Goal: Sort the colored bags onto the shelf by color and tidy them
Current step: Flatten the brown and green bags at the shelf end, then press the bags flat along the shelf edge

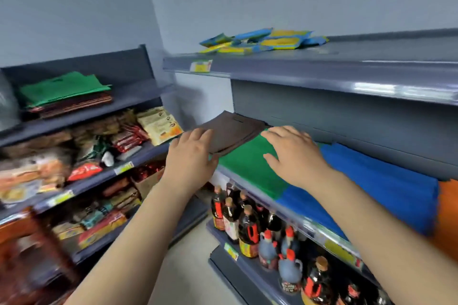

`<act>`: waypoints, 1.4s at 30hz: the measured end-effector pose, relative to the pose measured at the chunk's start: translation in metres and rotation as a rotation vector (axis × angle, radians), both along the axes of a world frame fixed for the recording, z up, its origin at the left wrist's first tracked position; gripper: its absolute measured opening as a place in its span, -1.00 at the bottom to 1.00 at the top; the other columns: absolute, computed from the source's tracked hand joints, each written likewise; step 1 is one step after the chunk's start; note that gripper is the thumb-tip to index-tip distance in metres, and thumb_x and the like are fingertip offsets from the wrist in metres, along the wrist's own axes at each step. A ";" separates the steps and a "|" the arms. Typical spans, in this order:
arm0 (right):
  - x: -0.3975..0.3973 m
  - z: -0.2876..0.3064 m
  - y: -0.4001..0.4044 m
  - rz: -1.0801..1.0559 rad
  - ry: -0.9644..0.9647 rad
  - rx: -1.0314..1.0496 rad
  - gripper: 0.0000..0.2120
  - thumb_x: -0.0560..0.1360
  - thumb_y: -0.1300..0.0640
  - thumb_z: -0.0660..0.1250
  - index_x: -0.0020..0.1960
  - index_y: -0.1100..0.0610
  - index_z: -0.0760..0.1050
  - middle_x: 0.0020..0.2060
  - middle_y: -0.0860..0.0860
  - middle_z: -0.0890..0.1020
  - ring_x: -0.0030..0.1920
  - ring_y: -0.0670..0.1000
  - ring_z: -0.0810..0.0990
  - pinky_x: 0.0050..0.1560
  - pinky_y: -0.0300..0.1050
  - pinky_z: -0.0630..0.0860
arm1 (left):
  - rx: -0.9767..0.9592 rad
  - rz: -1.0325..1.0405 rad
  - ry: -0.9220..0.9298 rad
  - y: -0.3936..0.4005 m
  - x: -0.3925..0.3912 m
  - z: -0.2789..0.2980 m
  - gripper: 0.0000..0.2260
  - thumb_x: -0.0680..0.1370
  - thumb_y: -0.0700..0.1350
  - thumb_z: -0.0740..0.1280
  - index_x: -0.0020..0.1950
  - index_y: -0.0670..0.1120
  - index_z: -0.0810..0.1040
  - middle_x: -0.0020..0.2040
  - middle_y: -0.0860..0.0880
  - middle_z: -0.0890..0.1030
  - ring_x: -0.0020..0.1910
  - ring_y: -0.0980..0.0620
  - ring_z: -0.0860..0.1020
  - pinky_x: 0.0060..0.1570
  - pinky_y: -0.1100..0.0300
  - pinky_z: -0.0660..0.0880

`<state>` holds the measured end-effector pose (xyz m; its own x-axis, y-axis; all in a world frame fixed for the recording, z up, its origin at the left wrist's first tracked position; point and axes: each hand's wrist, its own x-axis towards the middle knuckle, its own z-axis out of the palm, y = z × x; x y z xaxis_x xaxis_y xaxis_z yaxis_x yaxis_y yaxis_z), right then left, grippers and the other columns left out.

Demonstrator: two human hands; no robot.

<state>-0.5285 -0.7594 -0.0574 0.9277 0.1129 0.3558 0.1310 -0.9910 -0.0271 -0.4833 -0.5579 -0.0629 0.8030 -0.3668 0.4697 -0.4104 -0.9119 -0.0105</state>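
On the middle shelf (317, 228) of the right rack lie flat stacks of bags in a row: brown bags (233, 131) at the left end, green bags (247, 166) beside them, blue bags (381, 186), then an orange bag (448, 205) at the frame's right edge. My left hand (190, 156) rests flat, fingers spread, on the near edge of the brown stack. My right hand (295, 153) lies palm down with fingers spread on the green stack. Neither hand grips anything. On the left rack's top shelf sits another pile, green bags (62, 89) over dark red-brown ones (74, 106).
Blue-and-yellow snack packets (262, 41) lie on the right rack's top shelf. Dark sauce bottles (250, 228) stand on the shelf under the bags. The left rack's lower shelves hold snack packets (158, 124) and boxes. A reddish wooden piece (32, 235) stands at the lower left.
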 end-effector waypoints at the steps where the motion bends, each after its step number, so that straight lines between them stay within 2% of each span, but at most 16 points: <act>1: 0.014 0.005 0.019 0.038 -0.012 -0.011 -0.54 0.57 -0.01 0.17 0.45 0.03 0.22 0.40 -0.05 0.32 0.40 0.02 0.24 0.32 -0.09 0.21 | 0.010 0.045 -0.008 0.021 0.007 0.004 -0.55 0.46 -0.05 0.38 0.31 -0.13 0.46 0.19 -0.14 0.54 0.17 -0.22 0.48 0.06 -0.07 0.40; 4: 0.058 0.017 0.075 0.136 -0.028 -0.034 -0.56 0.57 -0.02 0.17 0.42 0.04 0.25 0.37 -0.04 0.35 0.39 0.03 0.25 0.32 -0.06 0.24 | 0.022 0.160 -0.034 0.079 0.028 0.016 -0.57 0.49 -0.01 0.31 0.33 -0.12 0.44 0.21 -0.13 0.53 0.19 -0.21 0.48 0.09 -0.07 0.40; 7: 0.099 0.026 0.131 0.239 -0.036 -0.040 -0.59 0.58 -0.01 0.15 0.40 0.06 0.27 0.36 -0.02 0.36 0.39 0.04 0.26 0.33 -0.05 0.25 | 0.031 0.274 -0.060 0.134 0.049 0.027 -0.56 0.56 0.04 0.22 0.42 -0.06 0.32 0.34 -0.05 0.43 0.33 -0.14 0.37 0.24 -0.01 0.30; 11: 0.146 0.033 0.203 0.349 -0.060 -0.020 -0.59 0.59 0.01 0.14 0.41 0.07 0.28 0.37 -0.03 0.37 0.37 0.04 0.27 0.31 -0.02 0.27 | 0.069 0.403 -0.066 0.205 0.074 0.038 -0.52 0.59 0.07 0.18 0.48 -0.01 0.20 0.43 0.00 0.32 0.41 -0.06 0.27 0.33 0.02 0.21; 18: 0.222 0.039 0.301 0.491 -0.093 0.008 -0.56 0.59 -0.01 0.14 0.44 0.03 0.23 0.41 -0.07 0.32 0.42 0.01 0.21 0.37 -0.06 0.18 | 0.109 0.558 -0.066 0.303 0.117 0.048 -0.53 0.61 0.08 0.14 0.50 0.01 0.17 0.45 0.04 0.29 0.43 -0.02 0.24 0.35 0.07 0.17; 33: 0.421 0.046 0.437 0.743 -0.076 0.043 -0.53 0.61 -0.04 0.11 0.49 0.02 0.19 0.45 -0.07 0.29 0.44 -0.03 0.21 0.40 -0.06 0.17 | 0.047 0.778 -0.034 0.415 0.262 0.042 -0.55 0.61 0.05 0.12 0.49 0.01 0.18 0.43 0.08 0.30 0.40 0.03 0.27 0.33 0.12 0.18; 42: 0.536 0.045 0.502 0.862 -0.027 0.100 -0.55 0.62 -0.04 0.10 0.47 0.06 0.25 0.42 -0.04 0.35 0.42 -0.02 0.27 0.39 -0.12 0.19 | -0.047 0.811 -0.050 0.463 0.350 0.036 -0.56 0.60 0.00 0.19 0.47 -0.03 0.25 0.41 0.04 0.36 0.39 0.01 0.32 0.34 0.15 0.21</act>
